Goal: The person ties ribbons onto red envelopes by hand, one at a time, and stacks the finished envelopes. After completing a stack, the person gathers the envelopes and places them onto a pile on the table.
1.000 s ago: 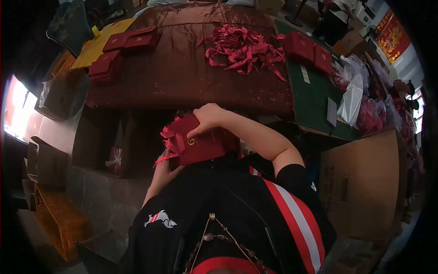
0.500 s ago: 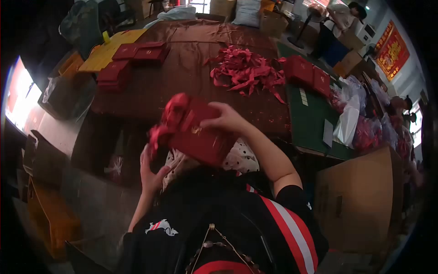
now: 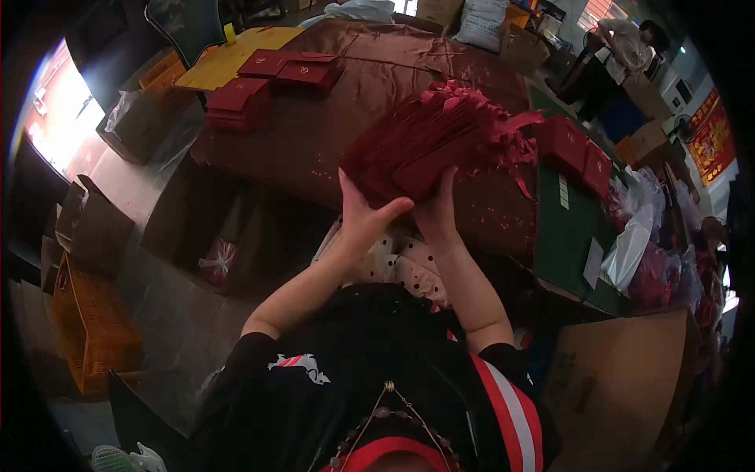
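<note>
Forearms angled inward over the lap. Left hand (image 3: 362,216) grips red stack (image 3: 417,149) at its left, thumb extended; right hand (image 3: 437,211) grips its near side.

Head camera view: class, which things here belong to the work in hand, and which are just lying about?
Belonging:
- thick red stack, held by left hand and right hand
- tangled red ribbon pile
- probably the neat red stacks

Lying about, apparently:
- orange slatted plastic crate
- large brown cardboard box
- crumpled white plastic bag
</note>
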A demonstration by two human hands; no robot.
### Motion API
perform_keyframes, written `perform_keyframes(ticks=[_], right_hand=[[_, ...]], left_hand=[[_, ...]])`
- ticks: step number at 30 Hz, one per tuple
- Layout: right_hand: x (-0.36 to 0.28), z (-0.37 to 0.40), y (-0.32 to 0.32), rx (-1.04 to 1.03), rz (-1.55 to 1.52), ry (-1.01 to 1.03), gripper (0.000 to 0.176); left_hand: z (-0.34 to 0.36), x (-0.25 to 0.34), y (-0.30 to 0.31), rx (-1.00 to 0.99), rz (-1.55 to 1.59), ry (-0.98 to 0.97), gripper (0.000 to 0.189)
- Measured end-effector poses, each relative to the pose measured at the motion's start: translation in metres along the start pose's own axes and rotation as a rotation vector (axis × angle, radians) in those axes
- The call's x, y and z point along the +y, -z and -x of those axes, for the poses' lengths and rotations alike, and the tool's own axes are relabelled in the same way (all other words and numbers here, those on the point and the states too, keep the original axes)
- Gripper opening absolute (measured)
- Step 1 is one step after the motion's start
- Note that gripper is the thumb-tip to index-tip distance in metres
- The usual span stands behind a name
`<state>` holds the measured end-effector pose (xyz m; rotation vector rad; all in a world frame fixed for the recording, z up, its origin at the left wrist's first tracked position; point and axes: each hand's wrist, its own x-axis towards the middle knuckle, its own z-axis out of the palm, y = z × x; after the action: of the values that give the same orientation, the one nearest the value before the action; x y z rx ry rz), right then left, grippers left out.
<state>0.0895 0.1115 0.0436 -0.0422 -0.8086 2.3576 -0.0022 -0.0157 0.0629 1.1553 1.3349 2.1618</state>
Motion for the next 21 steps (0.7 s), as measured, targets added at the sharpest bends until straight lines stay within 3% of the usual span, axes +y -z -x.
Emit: perform_keyframes(ticks=[2,3,5,8,10,12,13,15,16,18,19,20,21], right_hand=[[0.010,0.003,0.013,0.058,0.039,0.007,0.074],[0.014,0.004,0.015,0.110,0.081,0.018,0.071],[0.017,0.009,0.019,0.106,0.099,0.060,0.068],[0.020,0.008,0.023,0.087,0.139,0.121,0.067],[0.020,0.008,0.026,0.077,0.152,0.146,0.067],[0.015,0.010,0.029,0.240,0.167,-0.128,0.060],[0.007,0.014,0.028,0.251,0.164,-0.121,0.060],[-0.020,0.031,0.019,0.098,0.606,-0.623,0.042],[-0.040,0.044,-0.005,-0.043,0.845,-0.574,0.033],[-0.073,0.054,-0.016,0.052,0.919,-0.232,0.028],[-0.080,0.048,-0.007,0.018,0.891,0.239,0.026],[-0.091,0.040,-0.001,0.135,0.916,0.483,0.032],[-0.094,0.025,0.011,0.144,0.917,0.481,0.032]], left_hand=[[-0.010,0.006,-0.015,0.155,0.113,0.052,0.117],[-0.015,0.004,-0.019,0.155,0.110,0.058,0.117],[-0.023,0.000,-0.025,0.152,0.129,-0.074,0.099],[-0.033,0.002,-0.026,0.139,0.147,0.046,0.084],[-0.041,-0.008,-0.024,0.123,0.128,0.006,0.078],[-0.053,-0.015,-0.019,0.105,0.114,-0.036,0.072],[-0.058,-0.018,-0.016,0.098,0.059,-0.068,0.071],[-0.068,-0.023,-0.006,0.089,-0.122,-0.122,0.071],[-0.072,-0.030,-0.001,0.085,-0.119,-0.117,0.071],[-0.077,-0.048,0.008,0.007,-0.320,-0.181,0.075],[-0.077,-0.053,0.011,0.004,-0.318,-0.165,0.075],[-0.078,-0.058,0.013,-0.054,-0.309,-0.073,0.079],[-0.080,-0.062,0.014,-0.115,-0.298,0.012,0.083]])
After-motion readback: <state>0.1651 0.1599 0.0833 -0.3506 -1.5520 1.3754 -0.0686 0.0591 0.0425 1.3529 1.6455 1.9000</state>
